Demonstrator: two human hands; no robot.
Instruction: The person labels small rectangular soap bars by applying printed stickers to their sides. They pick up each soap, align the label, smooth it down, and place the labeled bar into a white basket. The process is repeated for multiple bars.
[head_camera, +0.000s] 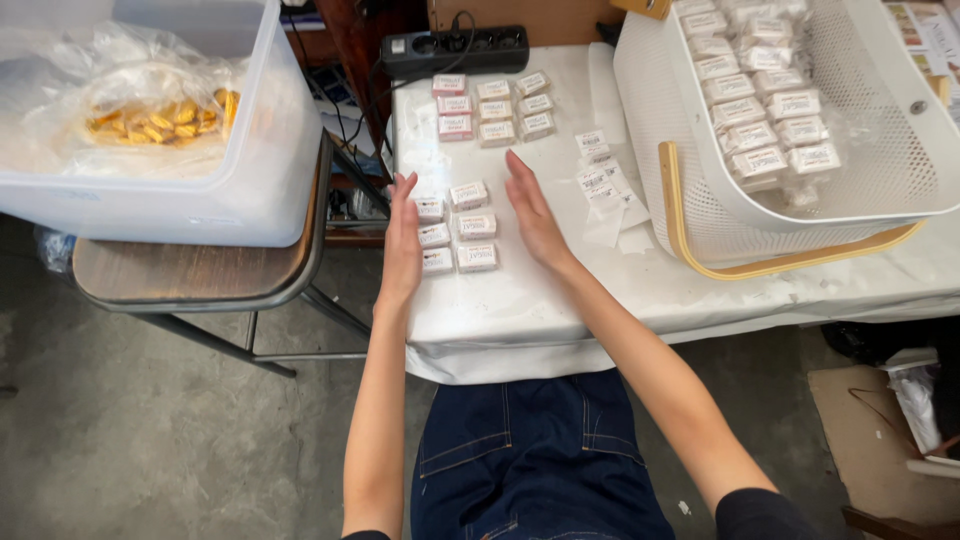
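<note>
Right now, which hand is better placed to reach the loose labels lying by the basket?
Probably the right hand. It stands between the near block of small packets and the loose labels; the left hand is across the block, farther off.

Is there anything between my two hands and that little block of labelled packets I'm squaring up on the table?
Nothing visible. The left hand lies against the near block of packets on its left; the right hand stands at its right side, bare tablecloth between.
</note>
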